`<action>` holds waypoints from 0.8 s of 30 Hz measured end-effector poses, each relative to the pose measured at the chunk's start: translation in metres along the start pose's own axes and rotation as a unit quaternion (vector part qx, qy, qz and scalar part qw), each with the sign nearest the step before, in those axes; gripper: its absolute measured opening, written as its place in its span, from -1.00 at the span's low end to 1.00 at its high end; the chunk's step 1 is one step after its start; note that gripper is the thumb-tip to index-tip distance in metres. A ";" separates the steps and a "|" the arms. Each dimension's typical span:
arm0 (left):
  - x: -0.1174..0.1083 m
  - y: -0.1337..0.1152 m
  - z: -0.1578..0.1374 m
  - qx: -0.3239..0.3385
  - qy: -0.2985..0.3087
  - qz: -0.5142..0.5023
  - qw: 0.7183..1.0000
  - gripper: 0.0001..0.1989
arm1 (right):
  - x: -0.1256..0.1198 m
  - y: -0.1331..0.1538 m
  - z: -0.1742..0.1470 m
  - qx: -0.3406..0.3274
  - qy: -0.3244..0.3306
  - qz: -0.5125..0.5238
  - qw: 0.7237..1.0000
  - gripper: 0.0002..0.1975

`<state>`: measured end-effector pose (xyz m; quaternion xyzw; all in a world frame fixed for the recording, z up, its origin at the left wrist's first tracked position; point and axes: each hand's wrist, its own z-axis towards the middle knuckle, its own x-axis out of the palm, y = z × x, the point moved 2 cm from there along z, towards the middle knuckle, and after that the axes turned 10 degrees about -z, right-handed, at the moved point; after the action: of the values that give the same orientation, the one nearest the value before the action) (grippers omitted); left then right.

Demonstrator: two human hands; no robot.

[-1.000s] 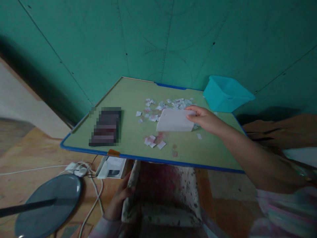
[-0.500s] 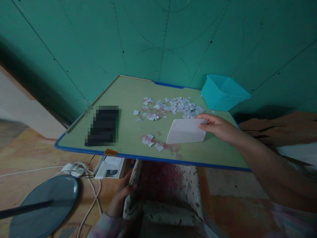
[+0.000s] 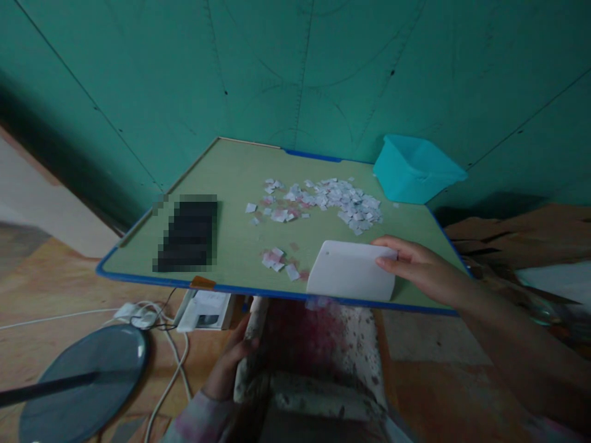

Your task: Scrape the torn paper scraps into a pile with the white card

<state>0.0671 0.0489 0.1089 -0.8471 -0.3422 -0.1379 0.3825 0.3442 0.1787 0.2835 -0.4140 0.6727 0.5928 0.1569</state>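
My right hand [image 3: 410, 264] pinches a white flat scraper [image 3: 351, 271] by its right end. The scraper is tilted on the table's front edge, its lower side near the blue rim. Below that edge, my left hand [image 3: 231, 360] is closed around the left side of a spotted, pink-stained cloth holder [image 3: 369, 344], whose exact kind I cannot tell. Thin pinkish bits [image 3: 319, 302] show at the rim, over the holder. A small group of paper scraps [image 3: 278, 261] lies left of the scraper. Behind it spreads a larger heap of white paper scraps [image 3: 346, 200].
A turquoise bin [image 3: 415, 172] stands at the table's back right corner, against the green wall [image 3: 277, 61]. A dark blurred-out rectangle [image 3: 189, 234] lies on the left of the table [image 3: 240, 264]. White cables [image 3: 180, 363], an open white box [image 3: 205, 311] and a round grey base [image 3: 87, 381] are on the floor.
My right hand has drawn the scraper toward me, from the table's middle to its front rim. Some pinkish bits have moved over the edge. My left hand keeps its hold.
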 end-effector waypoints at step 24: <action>-0.012 0.007 0.007 -0.009 0.026 -0.043 0.999 -0.70 | 0.001 -0.003 0.041 -0.016 -0.053 0.057 0.997 -0.76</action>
<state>0.0624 0.0452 0.0946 -0.8313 -0.3671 -0.1793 0.3769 0.3344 0.2161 0.2703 -0.3458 0.6764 0.6323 0.1519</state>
